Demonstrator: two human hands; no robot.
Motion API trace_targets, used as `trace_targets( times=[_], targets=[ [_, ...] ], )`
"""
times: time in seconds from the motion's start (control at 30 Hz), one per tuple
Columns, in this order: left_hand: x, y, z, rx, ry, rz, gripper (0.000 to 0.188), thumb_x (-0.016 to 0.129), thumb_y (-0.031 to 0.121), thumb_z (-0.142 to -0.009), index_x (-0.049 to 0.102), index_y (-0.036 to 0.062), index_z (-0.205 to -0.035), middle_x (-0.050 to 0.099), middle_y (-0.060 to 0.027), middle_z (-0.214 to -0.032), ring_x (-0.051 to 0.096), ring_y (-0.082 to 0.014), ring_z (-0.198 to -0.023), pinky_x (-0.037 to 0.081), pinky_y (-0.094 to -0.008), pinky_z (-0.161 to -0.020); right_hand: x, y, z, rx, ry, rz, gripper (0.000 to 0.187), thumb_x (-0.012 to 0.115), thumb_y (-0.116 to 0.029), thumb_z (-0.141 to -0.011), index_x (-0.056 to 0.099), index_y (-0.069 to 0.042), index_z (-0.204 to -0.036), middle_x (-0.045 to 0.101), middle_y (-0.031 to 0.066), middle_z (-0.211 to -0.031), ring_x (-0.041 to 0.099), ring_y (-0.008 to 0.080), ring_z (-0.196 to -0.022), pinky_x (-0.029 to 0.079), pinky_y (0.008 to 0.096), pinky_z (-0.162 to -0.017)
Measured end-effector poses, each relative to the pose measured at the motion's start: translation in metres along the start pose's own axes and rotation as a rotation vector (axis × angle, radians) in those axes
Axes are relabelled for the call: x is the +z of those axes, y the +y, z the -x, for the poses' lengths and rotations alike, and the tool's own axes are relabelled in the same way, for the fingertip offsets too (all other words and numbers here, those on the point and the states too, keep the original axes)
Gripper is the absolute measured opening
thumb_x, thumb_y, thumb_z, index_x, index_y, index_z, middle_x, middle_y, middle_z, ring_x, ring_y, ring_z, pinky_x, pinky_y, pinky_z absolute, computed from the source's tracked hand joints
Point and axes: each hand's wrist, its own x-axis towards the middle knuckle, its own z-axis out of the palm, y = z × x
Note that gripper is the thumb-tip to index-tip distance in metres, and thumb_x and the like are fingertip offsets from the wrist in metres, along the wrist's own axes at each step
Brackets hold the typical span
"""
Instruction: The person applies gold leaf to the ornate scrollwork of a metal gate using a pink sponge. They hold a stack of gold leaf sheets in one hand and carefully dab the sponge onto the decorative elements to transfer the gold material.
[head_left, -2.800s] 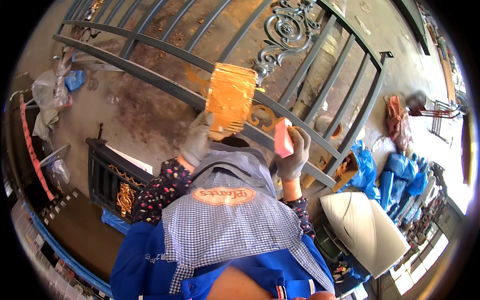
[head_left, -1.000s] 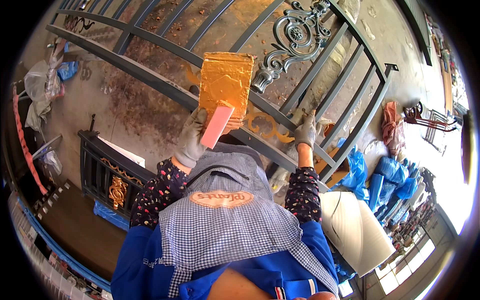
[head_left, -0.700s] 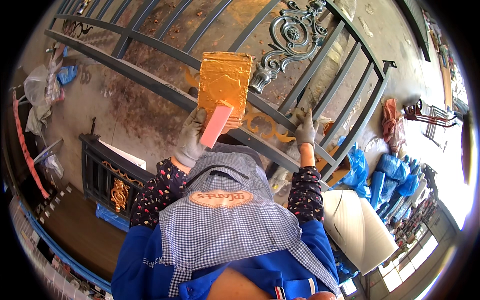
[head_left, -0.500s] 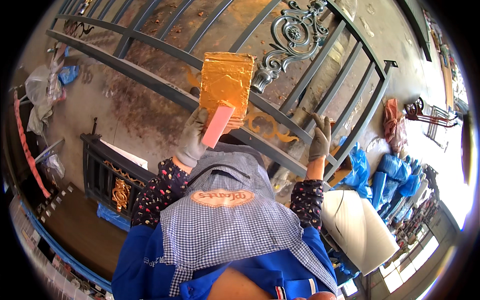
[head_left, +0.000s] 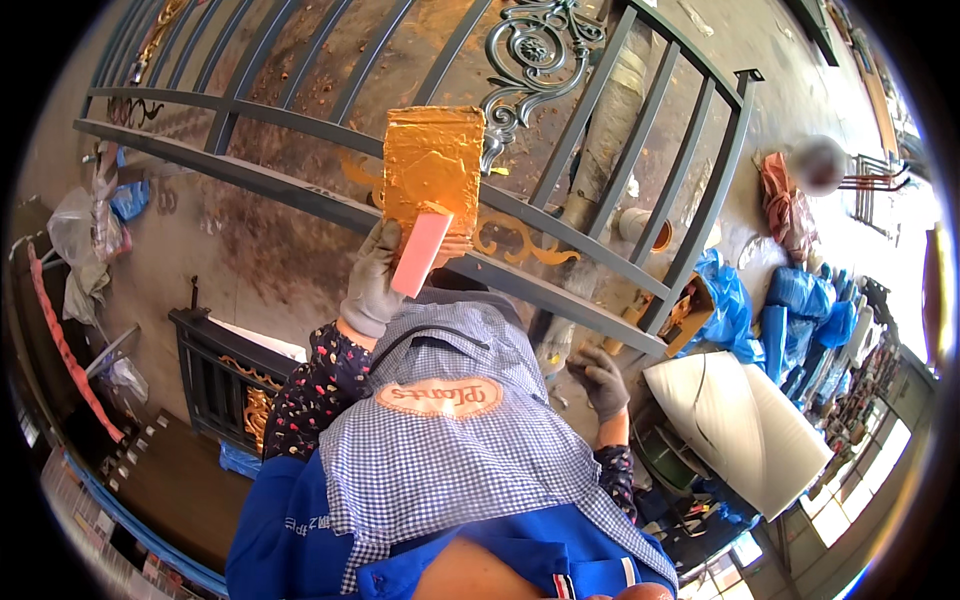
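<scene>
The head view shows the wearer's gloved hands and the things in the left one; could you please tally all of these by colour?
Grey: 2, left gloved hand, right gloved hand
Gold: 1, coated board
Pink: 1, block
Total: 4

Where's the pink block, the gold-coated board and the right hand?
Pink block (head_left: 422, 255), head view: its long face.
Gold-coated board (head_left: 434, 162), head view: its coated surface.
Right hand (head_left: 602, 384), head view: the glove's middle.

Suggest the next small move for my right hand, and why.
Perhaps bring your right hand up to grasp the pink block: that hand looks empty, low beside the checked apron, while the block sits at the gold-coated board held in your left hand.
</scene>
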Motion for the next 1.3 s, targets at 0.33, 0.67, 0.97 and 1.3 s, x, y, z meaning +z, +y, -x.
trace_targets(
  times=[0.33,0.67,0.97,1.3],
  targets=[
    [0.006,0.013,-0.01,-0.209,-0.192,0.629,0.035,0.049,0.023,-0.108,0.05,0.0008,-0.134,0.065,-0.0073,-0.122,0.067,-0.0114,-0.102,0.058,-0.0228,-0.085,-0.016,0.123,-0.059,0.024,0.652,0.591,0.085,0.09,-0.026,-0.073,0.05,0.0,-0.143,0.065,0.0162,-0.128,0.063,0.0249,-0.112,0.052,0.0368,-0.095],
    [0.03,0.042,-0.013,-0.263,-0.195,0.68,0.033,0.052,0.025,-0.106,0.054,0.0022,-0.129,0.068,-0.0066,-0.116,0.07,-0.0126,-0.096,0.06,-0.025,-0.082,0.005,0.106,-0.049,0.218,0.924,0.878,0.08,0.094,-0.03,-0.064,0.06,0.002,-0.129,0.071,0.0146,-0.111,0.067,0.025,-0.097,0.055,0.0373,-0.083],
    [0.007,0.019,-0.013,0.002,-0.151,0.061,0.027,0.049,0.021,-0.107,0.054,0.002,-0.126,0.067,-0.0071,-0.113,0.068,-0.0108,-0.09,0.061,-0.0254,-0.08,-0.008,0.111,-0.044,0.141,0.86,0.836,0.059,0.086,-0.023,-0.073,0.06,-0.001,-0.122,0.073,0.014,-0.103,0.069,0.0259,-0.093,0.054,0.0372,-0.083],
    [0.005,0.028,-0.011,-0.08,-0.104,0.361,0.036,0.046,0.02,-0.108,0.047,-0.0026,-0.136,0.066,-0.009,-0.122,0.068,-0.0139,-0.103,0.058,-0.0245,-0.089,0.127,-0.088,-0.095,-0.747,0.562,1.285,0.025,0.073,-0.014,-0.081,0.068,-0.011,-0.106,0.065,0.0098,-0.099,0.065,0.0277,-0.09,0.051,0.0397,-0.083]
  ],
)
